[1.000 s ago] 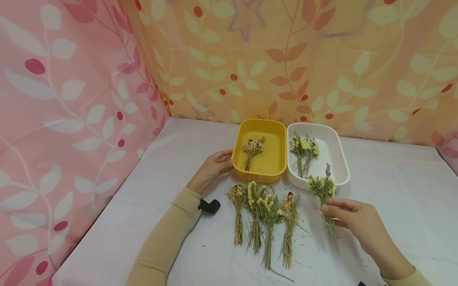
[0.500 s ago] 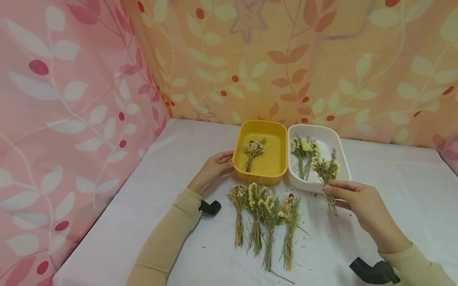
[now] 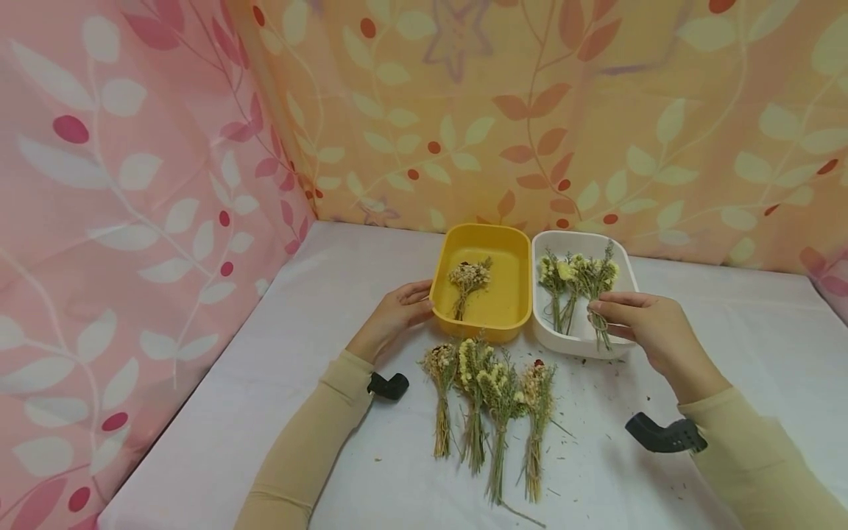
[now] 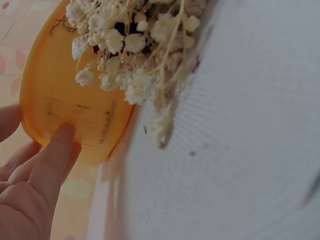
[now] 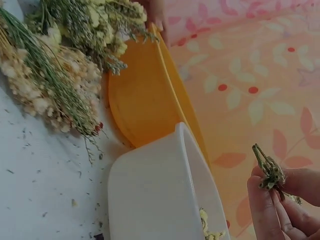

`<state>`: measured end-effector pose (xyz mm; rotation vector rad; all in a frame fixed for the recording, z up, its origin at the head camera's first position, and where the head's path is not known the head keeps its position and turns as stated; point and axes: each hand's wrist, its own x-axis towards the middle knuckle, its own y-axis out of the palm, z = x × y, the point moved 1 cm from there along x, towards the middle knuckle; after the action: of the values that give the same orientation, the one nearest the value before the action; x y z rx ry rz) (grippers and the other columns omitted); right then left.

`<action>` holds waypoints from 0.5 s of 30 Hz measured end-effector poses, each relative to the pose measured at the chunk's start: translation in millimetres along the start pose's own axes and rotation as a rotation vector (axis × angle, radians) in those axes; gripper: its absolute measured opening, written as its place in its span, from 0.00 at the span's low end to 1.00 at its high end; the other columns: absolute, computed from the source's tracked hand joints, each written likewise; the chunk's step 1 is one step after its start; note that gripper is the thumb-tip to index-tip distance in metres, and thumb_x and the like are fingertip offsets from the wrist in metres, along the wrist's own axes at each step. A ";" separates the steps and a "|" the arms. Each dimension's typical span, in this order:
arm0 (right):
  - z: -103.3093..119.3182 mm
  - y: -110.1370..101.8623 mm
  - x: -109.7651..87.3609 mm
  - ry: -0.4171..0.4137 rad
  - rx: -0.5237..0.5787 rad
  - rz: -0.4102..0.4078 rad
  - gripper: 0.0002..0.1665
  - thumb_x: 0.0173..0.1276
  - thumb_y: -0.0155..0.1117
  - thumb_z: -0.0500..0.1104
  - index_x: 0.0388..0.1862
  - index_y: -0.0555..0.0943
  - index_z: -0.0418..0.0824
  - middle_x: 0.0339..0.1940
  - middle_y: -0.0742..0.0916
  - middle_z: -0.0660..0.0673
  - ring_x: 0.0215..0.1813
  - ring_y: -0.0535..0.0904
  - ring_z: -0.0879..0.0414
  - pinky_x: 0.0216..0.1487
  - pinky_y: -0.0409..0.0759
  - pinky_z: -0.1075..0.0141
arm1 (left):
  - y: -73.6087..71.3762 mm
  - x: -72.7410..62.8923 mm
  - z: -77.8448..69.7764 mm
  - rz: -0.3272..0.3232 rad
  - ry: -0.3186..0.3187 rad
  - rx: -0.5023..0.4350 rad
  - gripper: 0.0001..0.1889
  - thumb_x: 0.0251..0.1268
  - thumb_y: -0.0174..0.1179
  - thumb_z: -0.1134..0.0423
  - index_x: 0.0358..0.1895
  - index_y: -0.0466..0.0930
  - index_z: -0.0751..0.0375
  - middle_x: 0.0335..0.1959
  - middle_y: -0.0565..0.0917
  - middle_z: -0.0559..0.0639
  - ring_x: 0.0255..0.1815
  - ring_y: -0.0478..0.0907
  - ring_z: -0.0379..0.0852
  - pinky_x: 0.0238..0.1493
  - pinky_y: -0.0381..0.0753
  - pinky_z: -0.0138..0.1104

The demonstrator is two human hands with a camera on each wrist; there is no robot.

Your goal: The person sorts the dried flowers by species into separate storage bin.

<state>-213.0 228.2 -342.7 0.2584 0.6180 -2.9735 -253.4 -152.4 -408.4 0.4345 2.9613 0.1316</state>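
Observation:
My right hand (image 3: 652, 331) pinches the tied stems of a small bunch of dried yellow flowers (image 3: 603, 277) inside the near right part of the white tub (image 3: 539, 320). Cut stem ends (image 5: 272, 175) poke out between the fingertips in the right wrist view. Two similar bunches (image 3: 563, 276) lie at the tub's left side. My left hand (image 3: 396, 313) touches the left side of the yellow tub (image 3: 510, 294) with fingers fairly straight; the left wrist view has a fingertip on its outer wall (image 4: 82, 125). One cream dried bunch (image 3: 468, 276) lies in the yellow tub.
In front of the tubs lies a row of several dried bunches, a cream one (image 3: 439, 390) at the left and one with a red bloom (image 3: 536, 419) at the right. Plant crumbs dot the white cloth (image 3: 576, 471). Patterned fabric walls (image 3: 397, 96) stand behind and at left.
My right hand has carried its bunch forward, from in front of the white tub to inside it, beside the other two. My left hand stays at the yellow tub.

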 end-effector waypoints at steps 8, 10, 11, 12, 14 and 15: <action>7.0 3.9 25.1 0.053 0.013 -0.016 0.42 0.69 0.65 0.58 0.70 0.70 0.31 0.32 0.81 0.74 0.36 0.82 0.77 0.45 0.86 0.77 | -0.8 0.1 -0.4 0.006 0.008 0.004 0.29 0.74 0.54 0.72 0.75 0.60 0.66 0.74 0.67 0.63 0.73 0.68 0.61 0.69 0.76 0.44; 5.9 5.5 31.0 0.069 0.024 -0.028 0.42 0.69 0.65 0.57 0.71 0.70 0.31 0.32 0.80 0.73 0.36 0.81 0.77 0.45 0.86 0.76 | -0.6 0.6 -0.3 0.009 0.011 -0.003 0.29 0.74 0.54 0.73 0.75 0.60 0.67 0.74 0.67 0.64 0.73 0.68 0.61 0.71 0.74 0.46; 5.1 6.3 34.0 0.076 0.032 -0.033 0.41 0.69 0.65 0.57 0.71 0.70 0.31 0.32 0.80 0.72 0.35 0.81 0.77 0.46 0.87 0.76 | -0.7 0.9 -0.1 0.009 0.011 -0.004 0.29 0.73 0.54 0.73 0.75 0.60 0.67 0.74 0.67 0.64 0.73 0.68 0.61 0.71 0.74 0.47; 4.2 7.3 36.9 0.081 0.048 -0.039 0.41 0.69 0.65 0.56 0.71 0.69 0.30 0.31 0.81 0.72 0.35 0.81 0.77 0.45 0.87 0.76 | -0.6 1.1 0.0 0.009 0.011 -0.007 0.29 0.74 0.53 0.73 0.75 0.60 0.67 0.74 0.67 0.64 0.73 0.68 0.62 0.72 0.73 0.48; 2.2 9.1 42.3 0.089 0.088 -0.048 0.40 0.70 0.66 0.54 0.70 0.69 0.30 0.29 0.82 0.71 0.34 0.81 0.77 0.44 0.87 0.76 | -0.6 1.2 0.2 0.006 0.006 -0.010 0.29 0.73 0.53 0.73 0.75 0.60 0.67 0.74 0.67 0.64 0.73 0.68 0.62 0.72 0.73 0.48; 1.0 9.8 44.9 0.090 0.108 -0.049 0.38 0.70 0.65 0.52 0.69 0.69 0.29 0.28 0.82 0.70 0.34 0.82 0.76 0.44 0.87 0.76 | -0.8 1.3 0.4 0.004 0.004 -0.011 0.29 0.73 0.53 0.73 0.75 0.60 0.67 0.74 0.67 0.64 0.73 0.68 0.62 0.72 0.72 0.49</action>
<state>-255.9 216.3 -353.9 0.3923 0.4796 -3.0612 -254.8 -152.7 -409.0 0.4398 2.9627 0.1493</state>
